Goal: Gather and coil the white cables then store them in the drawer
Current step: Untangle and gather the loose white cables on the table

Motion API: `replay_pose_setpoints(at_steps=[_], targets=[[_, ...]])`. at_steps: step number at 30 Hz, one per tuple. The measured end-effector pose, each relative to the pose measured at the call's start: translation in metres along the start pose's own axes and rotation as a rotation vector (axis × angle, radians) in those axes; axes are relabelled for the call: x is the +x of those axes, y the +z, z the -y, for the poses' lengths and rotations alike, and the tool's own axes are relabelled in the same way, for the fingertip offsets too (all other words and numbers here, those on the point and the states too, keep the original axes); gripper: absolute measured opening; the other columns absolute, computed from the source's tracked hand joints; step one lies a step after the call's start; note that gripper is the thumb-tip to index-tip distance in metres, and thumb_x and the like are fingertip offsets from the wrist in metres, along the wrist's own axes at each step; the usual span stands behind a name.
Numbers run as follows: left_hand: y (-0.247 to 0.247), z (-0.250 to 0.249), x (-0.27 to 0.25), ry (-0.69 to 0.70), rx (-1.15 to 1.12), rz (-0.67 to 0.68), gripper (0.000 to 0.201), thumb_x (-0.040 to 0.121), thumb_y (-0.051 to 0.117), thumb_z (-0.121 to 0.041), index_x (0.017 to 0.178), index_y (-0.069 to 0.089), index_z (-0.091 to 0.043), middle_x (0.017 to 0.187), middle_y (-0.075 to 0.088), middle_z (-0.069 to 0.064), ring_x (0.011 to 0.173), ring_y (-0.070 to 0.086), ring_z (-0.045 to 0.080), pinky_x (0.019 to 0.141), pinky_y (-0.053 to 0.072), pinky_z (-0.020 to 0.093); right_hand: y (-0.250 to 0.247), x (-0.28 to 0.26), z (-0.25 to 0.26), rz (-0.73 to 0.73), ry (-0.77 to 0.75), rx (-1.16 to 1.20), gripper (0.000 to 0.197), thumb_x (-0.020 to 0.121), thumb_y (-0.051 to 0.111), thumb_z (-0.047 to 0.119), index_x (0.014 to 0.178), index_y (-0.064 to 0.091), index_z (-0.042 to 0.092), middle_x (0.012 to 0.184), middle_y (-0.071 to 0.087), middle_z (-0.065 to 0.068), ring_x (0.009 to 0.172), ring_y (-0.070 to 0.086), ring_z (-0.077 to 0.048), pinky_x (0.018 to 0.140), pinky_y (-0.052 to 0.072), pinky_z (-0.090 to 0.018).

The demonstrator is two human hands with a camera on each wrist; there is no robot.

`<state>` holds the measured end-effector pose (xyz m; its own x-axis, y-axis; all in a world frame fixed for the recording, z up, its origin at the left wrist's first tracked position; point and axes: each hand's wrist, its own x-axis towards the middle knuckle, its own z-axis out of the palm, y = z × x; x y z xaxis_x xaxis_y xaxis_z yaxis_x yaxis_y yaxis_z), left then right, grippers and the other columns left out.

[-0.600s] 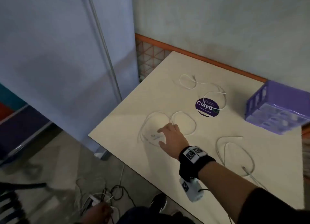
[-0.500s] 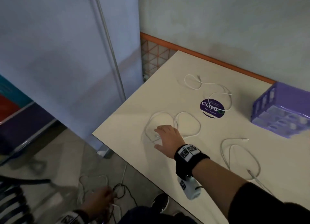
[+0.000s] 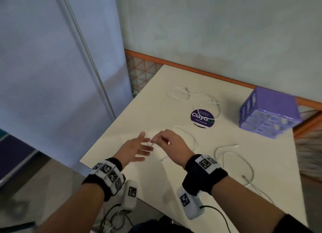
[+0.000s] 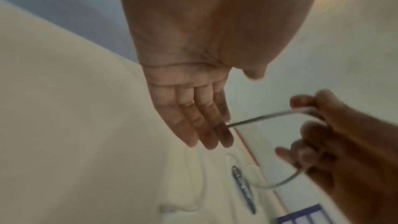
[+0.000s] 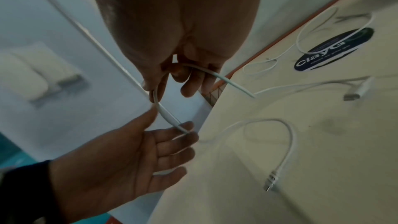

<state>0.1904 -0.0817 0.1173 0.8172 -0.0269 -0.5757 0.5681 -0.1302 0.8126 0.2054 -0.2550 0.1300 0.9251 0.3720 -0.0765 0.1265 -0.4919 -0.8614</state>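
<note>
White cable (image 5: 165, 113) seemingly pinched, right hand (image 3: 171, 143).

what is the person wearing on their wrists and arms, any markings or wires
Both hands, left hand and right hand, are bare. Each wrist carries a black wristband topped with white tiles printed with black square tag markers. A white camera pod bearing a similar marker hangs under each wrist, with a black cable trailing from the right one. A dark sleeve shows on the right forearm.

White cables (image 3: 233, 161), purple drawer unit (image 3: 269, 111), cream table (image 3: 200, 185), orange trim (image 3: 191, 69).
</note>
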Motion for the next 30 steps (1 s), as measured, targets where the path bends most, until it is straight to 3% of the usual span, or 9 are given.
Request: replay_pose_setpoints(at_steps=[7, 9, 12, 13, 17, 20, 23, 26, 30], targets=[[0.038, -0.059, 0.019, 0.156, -0.441, -0.028, 0.064, 0.086, 0.060, 0.003, 0.140, 0.029, -0.010, 0.097, 0.063, 0.013, 0.085, 0.064, 0.023, 0.084, 0.053, 0.038, -0.035, -0.023, -0.018, -0.154, 0.136, 0.187, 0.004, 0.090, 0.062, 0.023, 0.090, 0.065, 0.021, 0.069, 0.054, 0.008, 0.061, 0.048, -0.003, 0.060, 0.039, -0.014], [0.039, -0.073, 0.024, 0.184, -0.557, 0.003, 0.055, 0.086, 0.059, 0.003, 0.135, 0.037, -0.009, 0.091, 0.063, 0.010, 0.083, 0.067, 0.021, 0.087, 0.054, 0.039, -0.042, -0.031, -0.032, -0.178, 0.203, 0.143, 0.007, 0.093, 0.055, 0.024, 0.096, 0.062, 0.025, 0.066, 0.044, 0.007, 0.059, 0.042, -0.008, 0.056, 0.034, -0.014], [0.037, -0.093, 0.024, 0.224, -0.603, 0.025, 0.003, 0.091, 0.058, -0.011, 0.093, 0.058, -0.008, 0.082, 0.061, 0.006, 0.074, 0.068, 0.017, 0.081, 0.058, 0.036, -0.053, -0.042, -0.053, -0.120, 0.319, 0.018, 0.020, 0.096, 0.047, 0.024, 0.100, 0.065, 0.029, 0.068, 0.051, 0.013, 0.059, 0.047, -0.007, 0.059, 0.038, -0.017], [0.036, -0.098, 0.025, 0.242, -0.640, 0.019, 0.008, 0.093, 0.056, -0.014, 0.087, 0.059, -0.009, 0.079, 0.060, 0.004, 0.074, 0.067, 0.017, 0.079, 0.058, 0.036, -0.057, -0.045, -0.061, -0.085, 0.371, -0.062, 0.021, 0.095, 0.045, 0.025, 0.098, 0.065, 0.029, 0.072, 0.055, 0.013, 0.066, 0.053, -0.011, 0.067, 0.043, -0.023], [0.037, -0.108, 0.025, 0.338, -0.565, 0.075, 0.023, 0.100, 0.040, -0.015, 0.113, 0.058, -0.008, 0.083, 0.067, 0.003, 0.078, 0.072, 0.019, 0.077, 0.059, 0.031, -0.065, -0.047, -0.074, 0.061, 0.518, -0.315, 0.026, 0.090, 0.042, 0.026, 0.104, 0.064, 0.024, 0.107, 0.070, 0.001, 0.110, 0.060, -0.025, 0.101, 0.041, -0.039], [0.056, -0.106, 0.019, 0.367, -0.304, 0.150, 0.028, 0.101, 0.037, -0.018, 0.125, 0.050, -0.009, 0.104, 0.071, 0.003, 0.091, 0.072, 0.016, 0.086, 0.052, 0.027, -0.061, -0.034, -0.048, -0.059, 0.407, 0.034, 0.023, 0.077, 0.053, 0.035, 0.098, 0.062, 0.035, 0.100, 0.073, 0.004, 0.102, 0.063, -0.020, 0.098, 0.045, -0.037], [0.074, -0.099, 0.015, 0.356, -0.204, 0.194, 0.029, 0.100, 0.040, -0.016, 0.128, 0.043, -0.010, 0.111, 0.070, 0.008, 0.104, 0.066, 0.019, 0.086, 0.050, 0.027, -0.055, -0.019, -0.019, -0.134, 0.228, 0.352, 0.018, 0.085, 0.059, 0.031, 0.103, 0.061, 0.026, 0.083, 0.073, -0.001, 0.083, 0.067, -0.021, 0.093, 0.050, -0.040], [0.079, -0.094, 0.016, 0.329, -0.254, 0.229, 0.033, 0.099, 0.044, -0.015, 0.131, 0.040, -0.010, 0.114, 0.069, 0.011, 0.107, 0.066, 0.025, 0.086, 0.052, 0.031, -0.057, -0.019, -0.010, -0.135, 0.169, 0.401, 0.008, 0.093, 0.057, 0.028, 0.095, 0.061, 0.023, 0.069, 0.061, 0.001, 0.061, 0.062, -0.014, 0.073, 0.051, -0.033], [0.084, -0.093, 0.016, 0.312, -0.126, 0.318, 0.030, 0.098, 0.047, -0.019, 0.128, 0.045, -0.015, 0.115, 0.071, 0.007, 0.108, 0.067, 0.018, 0.089, 0.051, 0.030, -0.059, -0.029, -0.024, -0.147, 0.224, 0.339, 0.018, 0.090, 0.059, 0.040, 0.097, 0.063, 0.024, 0.073, 0.060, 0.006, 0.059, 0.057, -0.010, 0.060, 0.042, -0.021]])
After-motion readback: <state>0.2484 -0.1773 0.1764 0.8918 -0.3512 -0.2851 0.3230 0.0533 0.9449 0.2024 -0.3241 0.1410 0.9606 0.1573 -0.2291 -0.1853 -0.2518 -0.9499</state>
